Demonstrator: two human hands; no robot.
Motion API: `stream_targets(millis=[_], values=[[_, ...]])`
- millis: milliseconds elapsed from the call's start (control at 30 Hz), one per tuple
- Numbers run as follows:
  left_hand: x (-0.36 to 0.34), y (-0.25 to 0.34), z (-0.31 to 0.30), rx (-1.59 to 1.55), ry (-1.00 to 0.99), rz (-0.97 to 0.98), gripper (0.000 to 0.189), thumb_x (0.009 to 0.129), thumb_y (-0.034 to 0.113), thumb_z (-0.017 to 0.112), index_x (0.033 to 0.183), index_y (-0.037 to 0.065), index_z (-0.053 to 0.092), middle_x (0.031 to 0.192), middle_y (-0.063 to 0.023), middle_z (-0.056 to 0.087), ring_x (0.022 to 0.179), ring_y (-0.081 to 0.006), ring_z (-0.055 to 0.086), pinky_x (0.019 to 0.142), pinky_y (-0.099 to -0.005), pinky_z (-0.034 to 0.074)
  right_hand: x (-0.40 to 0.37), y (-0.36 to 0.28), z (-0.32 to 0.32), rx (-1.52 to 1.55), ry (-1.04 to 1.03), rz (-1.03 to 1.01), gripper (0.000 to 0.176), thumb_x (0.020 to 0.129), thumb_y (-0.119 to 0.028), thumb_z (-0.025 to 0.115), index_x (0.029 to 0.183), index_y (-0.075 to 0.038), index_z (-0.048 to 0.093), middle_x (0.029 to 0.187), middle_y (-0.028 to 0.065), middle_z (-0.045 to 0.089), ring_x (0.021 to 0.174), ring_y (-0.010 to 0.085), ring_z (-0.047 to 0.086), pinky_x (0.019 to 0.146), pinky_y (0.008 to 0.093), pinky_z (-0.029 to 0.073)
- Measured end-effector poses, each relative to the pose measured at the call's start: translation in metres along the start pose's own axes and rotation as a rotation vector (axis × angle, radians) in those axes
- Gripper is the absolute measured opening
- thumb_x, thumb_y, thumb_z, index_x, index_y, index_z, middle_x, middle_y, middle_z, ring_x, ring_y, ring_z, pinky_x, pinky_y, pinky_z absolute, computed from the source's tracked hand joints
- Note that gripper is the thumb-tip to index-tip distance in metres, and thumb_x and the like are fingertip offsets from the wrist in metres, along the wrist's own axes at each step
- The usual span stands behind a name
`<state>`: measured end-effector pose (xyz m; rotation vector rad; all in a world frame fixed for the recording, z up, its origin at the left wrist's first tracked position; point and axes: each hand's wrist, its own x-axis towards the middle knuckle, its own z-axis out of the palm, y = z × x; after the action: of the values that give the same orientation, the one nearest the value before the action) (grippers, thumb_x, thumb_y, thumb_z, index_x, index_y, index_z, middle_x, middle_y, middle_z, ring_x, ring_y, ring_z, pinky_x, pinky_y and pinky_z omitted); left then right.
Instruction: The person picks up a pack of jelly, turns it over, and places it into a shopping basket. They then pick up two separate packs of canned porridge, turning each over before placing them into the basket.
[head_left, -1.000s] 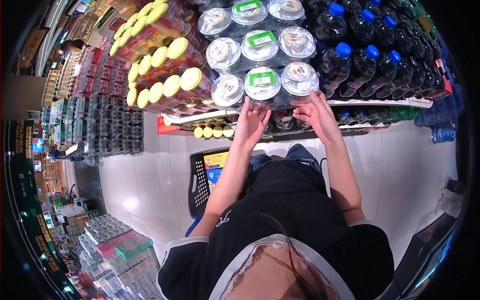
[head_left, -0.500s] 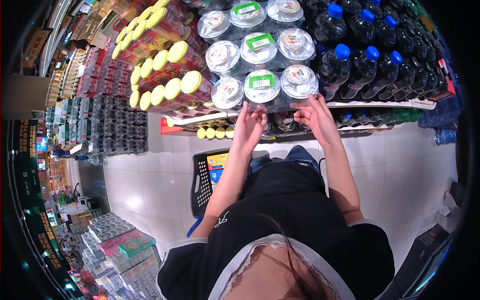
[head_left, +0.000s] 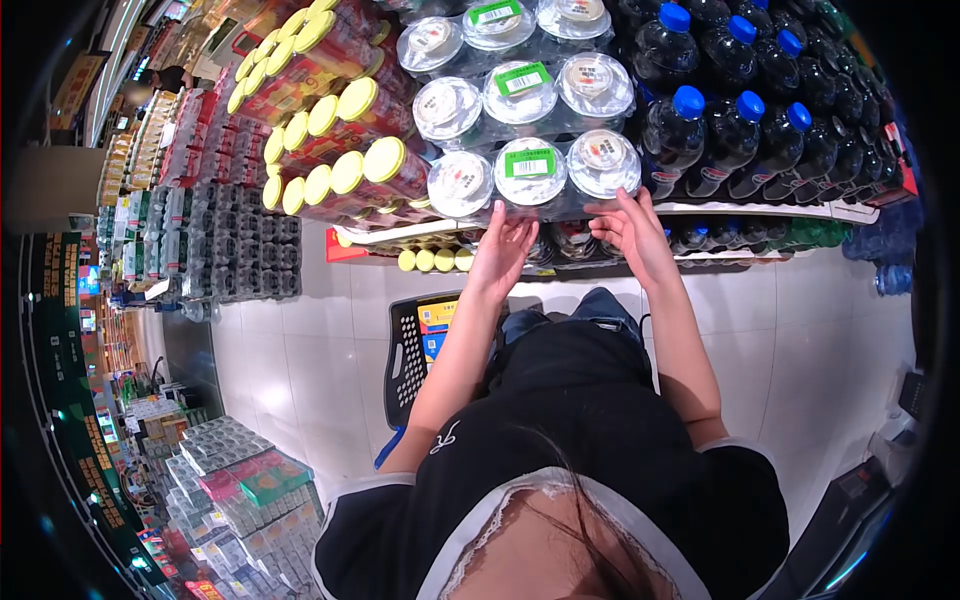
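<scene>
At the front of the shelf is a clear-wrapped pack of three round plastic-lidded tubs; its middle lid carries a green barcode label. My left hand is at the pack's front face, thumb pointing up beside the left and middle tubs, fingers loosely bent and apart. By the right tub, my right hand has its thumb at the lid's edge and its fingers spread along the lower front. Both hands look to be touching the wrap without closing around it. More such packs stand in rows behind.
Yellow-lidded jars stand left of the tubs, and dark bottles with blue caps to the right. A white shelf edge runs along the front. A black basket is beside my legs. Stacked drink packs are farther left.
My hands keep nearly the same place at the front pack, the left fingers slightly straighter. The whole view has shifted a little.
</scene>
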<state>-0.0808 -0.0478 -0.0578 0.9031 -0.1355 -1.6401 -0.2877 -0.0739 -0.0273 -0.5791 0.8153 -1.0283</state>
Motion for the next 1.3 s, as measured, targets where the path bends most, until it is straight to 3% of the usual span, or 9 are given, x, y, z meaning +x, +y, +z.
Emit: stream_targets(millis=[367,433,700,900,1033,1067,1167,1200,1300], values=[[-0.002,0.010,0.003,0.237,-0.003,-0.017,0.037,0.085,0.036,0.055,0.105,0.006,0.050,0.098,-0.0045,0.056,0.093,-0.0142,0.051,0.089,-0.0312,0.037,0.004,0.007,-0.007,-0.026,-0.008,-0.050,0.042,0.088,-0.031,0.050,0.114,-0.007,0.027,0.094,0.0147,0.057,0.081,0.0164,0.058,0.071,0.0280,0.046],[-0.002,0.011,0.008,0.236,0.035,0.021,0.033,0.084,0.034,0.057,0.093,0.002,0.055,0.085,-0.0038,0.059,0.076,-0.0104,0.054,0.073,-0.0253,0.043,0.006,0.011,-0.009,-0.051,-0.012,-0.064,0.043,0.089,-0.032,0.049,0.115,-0.007,0.026,0.094,0.0147,0.057,0.082,0.0169,0.058,0.071,0.0282,0.046],[0.000,0.001,0.003,0.160,0.032,0.086,0.031,0.084,0.031,0.059,0.093,0.002,0.054,0.087,-0.0037,0.059,0.081,-0.0110,0.055,0.076,-0.0273,0.044,0.013,0.017,-0.017,-0.073,-0.034,-0.084,0.051,0.088,-0.033,0.050,0.119,-0.007,0.020,0.097,0.0172,0.056,0.085,0.0202,0.058,0.073,0.0301,0.046],[-0.020,0.002,-0.019,0.166,0.059,0.149,0.037,0.083,0.025,0.060,0.104,-0.002,0.045,0.101,-0.0091,0.055,0.090,-0.0122,0.054,0.076,-0.0243,0.044,0.009,0.037,-0.020,-0.347,0.050,-0.234,0.070,0.083,-0.014,0.059,0.129,-0.003,0.007,0.100,0.0162,0.056,0.079,0.0165,0.059,0.065,0.0236,0.047],[-0.038,0.016,-0.034,0.226,0.011,0.241,0.043,0.087,0.030,0.052,0.118,0.003,0.039,0.113,-0.0113,0.052,0.104,-0.0169,0.050,0.088,-0.0320,0.040,0.000,0.023,-0.010,-0.331,0.067,-0.167,0.069,0.086,-0.026,0.054,0.130,-0.004,0.007,0.102,0.0171,0.056,0.079,0.0185,0.060,0.062,0.0243,0.048],[-0.040,0.019,-0.032,0.185,0.048,0.264,0.044,0.088,0.033,0.051,0.119,0.003,0.039,0.111,-0.0106,0.052,0.103,-0.0170,0.051,0.088,-0.0333,0.040,0.002,0.019,-0.012,-0.250,0.008,-0.115,0.065,0.088,-0.040,0.046,0.130,-0.004,0.012,0.105,0.0185,0.055,0.081,0.0214,0.061,0.061,0.0258,0.050],[-0.031,0.033,-0.027,0.097,0.115,0.295,0.051,0.085,0.045,0.051,0.116,0.006,0.042,0.100,-0.0058,0.054,0.097,-0.0154,0.052,0.089,-0.0382,0.039,0.014,0.005,-0.015,-0.060,-0.083,0.120,0.063,0.088,-0.051,0.037,0.127,-0.003,0.022,0.107,0.0195,0.054,0.085,0.0245,0.061,0.062,0.0276,0.051],[-0.029,0.039,-0.022,0.054,0.115,0.245,0.052,0.082,0.049,0.053,0.112,0.008,0.043,0.096,-0.0042,0.053,0.094,-0.0143,0.052,0.090,-0.0395,0.039,0.014,0.000,-0.011,-0.095,-0.049,0.146,0.062,0.087,-0.054,0.035,0.123,-0.003,0.031,0.108,0.0205,0.053,0.087,0.0263,0.061,0.064,0.0288,0.052],[-0.018,0.043,-0.012,0.093,0.192,0.173,0.051,0.077,0.052,0.058,0.105,0.013,0.041,0.087,0.0009,0.050,0.087,-0.0132,0.051,0.089,-0.0436,0.038,0.016,-0.005,-0.009,-0.193,0.011,0.171,0.062,0.087,-0.054,0.037,0.121,-0.002,0.033,0.107,0.0213,0.054,0.085,0.0268,0.062,0.063,0.0285,0.052]])
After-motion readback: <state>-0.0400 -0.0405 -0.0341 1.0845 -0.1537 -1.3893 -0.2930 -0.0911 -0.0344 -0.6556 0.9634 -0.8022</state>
